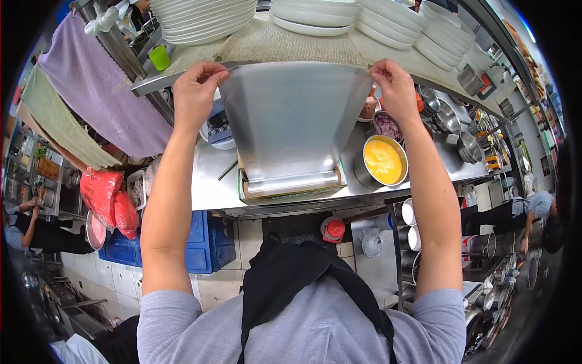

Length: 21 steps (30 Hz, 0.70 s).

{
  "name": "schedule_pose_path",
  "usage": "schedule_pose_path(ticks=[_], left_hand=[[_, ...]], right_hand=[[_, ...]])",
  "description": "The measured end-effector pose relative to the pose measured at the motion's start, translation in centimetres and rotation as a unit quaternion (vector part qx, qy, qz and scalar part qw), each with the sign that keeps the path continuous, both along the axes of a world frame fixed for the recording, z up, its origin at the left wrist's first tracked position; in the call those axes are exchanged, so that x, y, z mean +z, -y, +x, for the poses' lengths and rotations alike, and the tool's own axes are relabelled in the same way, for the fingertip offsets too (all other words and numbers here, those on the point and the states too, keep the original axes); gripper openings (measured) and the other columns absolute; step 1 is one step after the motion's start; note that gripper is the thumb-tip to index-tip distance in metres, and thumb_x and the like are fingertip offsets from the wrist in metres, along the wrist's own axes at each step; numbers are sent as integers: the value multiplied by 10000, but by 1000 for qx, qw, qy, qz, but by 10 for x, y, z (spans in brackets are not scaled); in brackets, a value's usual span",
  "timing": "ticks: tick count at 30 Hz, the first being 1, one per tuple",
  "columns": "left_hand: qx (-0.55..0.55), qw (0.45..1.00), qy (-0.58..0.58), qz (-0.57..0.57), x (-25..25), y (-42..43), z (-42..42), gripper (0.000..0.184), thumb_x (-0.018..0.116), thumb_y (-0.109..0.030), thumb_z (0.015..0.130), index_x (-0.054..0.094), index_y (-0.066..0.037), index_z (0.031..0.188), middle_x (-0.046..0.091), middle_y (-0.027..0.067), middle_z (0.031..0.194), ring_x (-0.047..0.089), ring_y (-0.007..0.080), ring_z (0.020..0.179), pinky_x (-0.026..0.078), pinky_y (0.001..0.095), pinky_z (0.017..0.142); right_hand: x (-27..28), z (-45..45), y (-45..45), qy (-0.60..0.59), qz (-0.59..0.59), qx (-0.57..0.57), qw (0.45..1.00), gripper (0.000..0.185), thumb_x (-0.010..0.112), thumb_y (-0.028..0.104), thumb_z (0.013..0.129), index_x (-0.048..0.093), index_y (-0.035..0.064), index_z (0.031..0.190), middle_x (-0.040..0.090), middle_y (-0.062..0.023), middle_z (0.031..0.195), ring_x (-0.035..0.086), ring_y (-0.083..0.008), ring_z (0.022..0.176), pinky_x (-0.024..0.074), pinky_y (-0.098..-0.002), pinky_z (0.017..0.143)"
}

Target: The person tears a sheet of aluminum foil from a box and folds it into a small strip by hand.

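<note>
A wide, see-through sheet of cling film [294, 115] is stretched upward from a roll in its cardboard box [297, 195] on the steel counter. My left hand [199, 91] pinches the sheet's upper left corner. At the upper right corner, my right hand [394, 91] has it pinched in the same way. Both arms reach forward, and the film hangs taut between them. Just right of the box stands a round metal container of yellow liquid [383, 161]. Behind it, partly hidden by my right arm, is a bowl of chopped purple onion [387, 125].
Stacks of white plates [312, 17] stand on the cloth-covered shelf [267, 45] above the counter. Towels [100, 85] hang at left, over a red plastic bag [103, 191]. Blue crates [197, 242] sit below the counter. Co-workers are at both sides.
</note>
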State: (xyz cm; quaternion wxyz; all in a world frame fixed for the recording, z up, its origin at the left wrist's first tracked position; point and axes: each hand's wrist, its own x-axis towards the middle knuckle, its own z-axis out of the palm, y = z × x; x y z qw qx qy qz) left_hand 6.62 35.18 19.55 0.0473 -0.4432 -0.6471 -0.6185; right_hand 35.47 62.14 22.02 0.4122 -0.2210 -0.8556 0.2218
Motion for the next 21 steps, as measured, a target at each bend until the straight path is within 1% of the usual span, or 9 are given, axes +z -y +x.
schedule_pose_path(ticks=[2, 6, 9, 11, 13, 15, 17, 18, 21], left_hand=[[-7, 1000, -15, 7, 12, -6, -9, 120, 733, -55, 849, 727, 11, 949, 738, 51, 840, 660, 105, 770, 513, 240, 733], [-4, 999, -40, 25, 37, -15, -19, 120, 740, -58, 847, 733, 5, 949, 740, 42, 848, 653, 96, 769, 512, 236, 730], [-4, 998, -62, 30, 58, -17, -22, 123, 746, -59, 845, 734, 3, 951, 738, 40, 851, 650, 89, 775, 510, 231, 732], [-6, 996, -79, 33, 70, -14, -21, 124, 748, -57, 847, 735, 0, 956, 737, 37, 855, 650, 86, 780, 510, 227, 731], [13, 993, -109, 38, 83, -8, -13, 122, 748, -63, 854, 736, -2, 960, 735, 34, 860, 654, 87, 790, 513, 228, 739], [15, 993, -107, 39, 91, -2, -8, 123, 745, -74, 866, 736, -3, 966, 736, 34, 865, 657, 90, 797, 519, 235, 748], [28, 992, -122, 33, 101, 6, 0, 124, 745, -82, 871, 737, -7, 969, 737, 36, 872, 661, 93, 805, 522, 236, 755], [44, 991, -118, 33, 104, 9, 3, 120, 742, -83, 877, 736, -6, 968, 736, 37, 874, 655, 91, 810, 517, 230, 762], [37, 990, -131, 41, 115, 24, 19, 123, 738, -88, 887, 733, 0, 973, 730, 30, 879, 645, 81, 825, 508, 220, 771]], right_hand=[[11, -3, -7, -5, 31, -1, 1000, 118, 657, 66, 857, 658, 1, 955, 646, -119, 765, 607, -233, 719, 489, -353, 705], [39, -8, -12, -2, 40, -3, 999, 122, 653, 82, 857, 660, 7, 952, 650, -123, 770, 615, -240, 724, 488, -354, 707], [59, -8, -18, -11, 73, 7, 997, 122, 649, 95, 863, 664, 13, 952, 657, -120, 775, 619, -238, 730, 487, -352, 709], [72, -6, -18, 16, 91, 4, 996, 140, 632, 72, 888, 650, -25, 987, 676, -86, 818, 625, -159, 785, 501, -295, 782], [83, -2, -13, 10, 98, 5, 995, 135, 631, 68, 890, 648, -29, 983, 674, -80, 825, 623, -159, 783, 498, -294, 773], [93, 4, -4, 5, 103, 5, 995, 131, 630, 64, 892, 645, -33, 979, 672, -74, 831, 620, -158, 780, 495, -293, 764], [104, 10, 9, -26, 110, -3, 994, 137, 686, 107, 830, 675, 16, 931, 677, -206, 836, 672, -313, 842, 499, -438, 773], [108, 14, 11, -29, 107, -3, 994, 137, 686, 107, 830, 675, 16, 931, 677, -206, 836, 672, -313, 842, 499, -438, 773], [114, 27, 14, -11, 92, 29, 995, 113, 679, 71, 826, 666, 11, 921, 664, -196, 827, 655, -319, 816, 501, -405, 737]])
